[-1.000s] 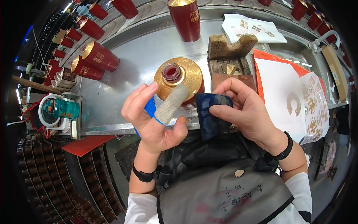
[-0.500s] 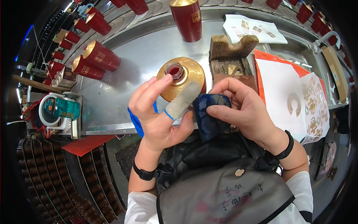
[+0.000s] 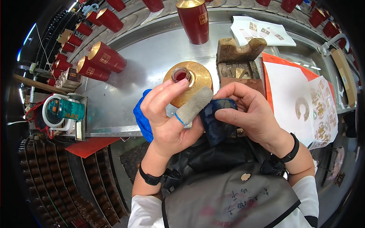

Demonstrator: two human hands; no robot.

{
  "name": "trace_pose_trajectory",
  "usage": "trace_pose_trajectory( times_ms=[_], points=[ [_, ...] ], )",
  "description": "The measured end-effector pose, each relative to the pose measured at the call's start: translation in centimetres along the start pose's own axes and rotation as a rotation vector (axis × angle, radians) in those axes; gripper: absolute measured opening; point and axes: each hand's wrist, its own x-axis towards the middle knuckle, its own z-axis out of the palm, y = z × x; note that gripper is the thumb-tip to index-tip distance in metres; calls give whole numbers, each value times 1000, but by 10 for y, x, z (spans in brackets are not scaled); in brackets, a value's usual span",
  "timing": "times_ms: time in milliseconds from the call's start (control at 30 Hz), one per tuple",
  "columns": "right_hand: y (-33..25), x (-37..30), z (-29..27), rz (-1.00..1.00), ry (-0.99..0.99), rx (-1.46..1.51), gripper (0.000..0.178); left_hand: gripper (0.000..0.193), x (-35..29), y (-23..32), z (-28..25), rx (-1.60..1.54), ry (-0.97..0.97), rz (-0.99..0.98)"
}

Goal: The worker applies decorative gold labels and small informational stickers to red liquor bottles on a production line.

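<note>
My right hand pinches a dark blue, flat, bendy sheet between thumb and fingers, with the thumb on its face. My left hand has its fingers apart. Its index finger wears a grey knitted finger sleeve with a blue edge, and the tip rests against the sheet's upper left corner. The left thumb is partly hidden beside the sheet. Just beyond both hands stands a bottle with an engraved gold shoulder and an open glass neck, partly covered by my left fingers.
A notched wooden stand sits right of the bottle. Sticker sheets and white paper lie over an orange folder on the right. Dark red bottles with gold tops stand behind and at left. A blue cloth and a small fan are leftward.
My left hand has shifted slightly right, its sleeved fingertip moving along with the blue sheet. The whole view has drifted a little, and more of the blue cloth shows.
</note>
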Motion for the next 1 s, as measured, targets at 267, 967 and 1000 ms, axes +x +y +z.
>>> trace_pose_trajectory(
  times_ms=[267,967,1000],
  points=[
    [3,-2,-6,-34,-33,37,27,37,2,3,3,-37,0,-26],
    [-31,46,-11,-141,75,-748,51,58,5,10,14,-684,15,-731],
    [-32,47,-8,-186,51,-907,52,58,5,12,15,-724,31,-761]
  ],
)
